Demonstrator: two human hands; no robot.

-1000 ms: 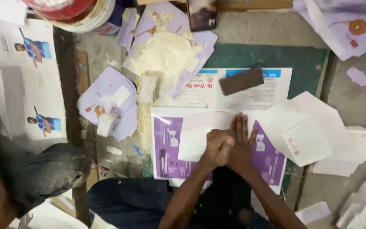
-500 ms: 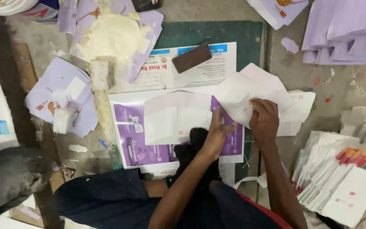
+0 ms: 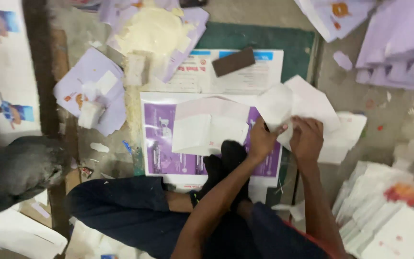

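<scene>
Now pinching the white paper sheet [image 3: 307,103] right of centre, left hand [image 3: 263,140] and right hand [image 3: 306,139] both closed on its lower edge. Shifted right off the folded envelope [image 3: 209,127], lying mid-frame on the purple poster [image 3: 161,144]. Looking like starting a fresh piece.

Take the purple sheet [image 3: 161,144] as your landmark: its left half lies bare, so you can pass there, while a folded white envelope [image 3: 209,125] covers its middle and your own socked foot [image 3: 226,160] blocks its lower edge. Just above it a brown block [image 3: 233,61] sits. To its right, white envelopes [image 3: 389,211] crowd the floor.
</scene>
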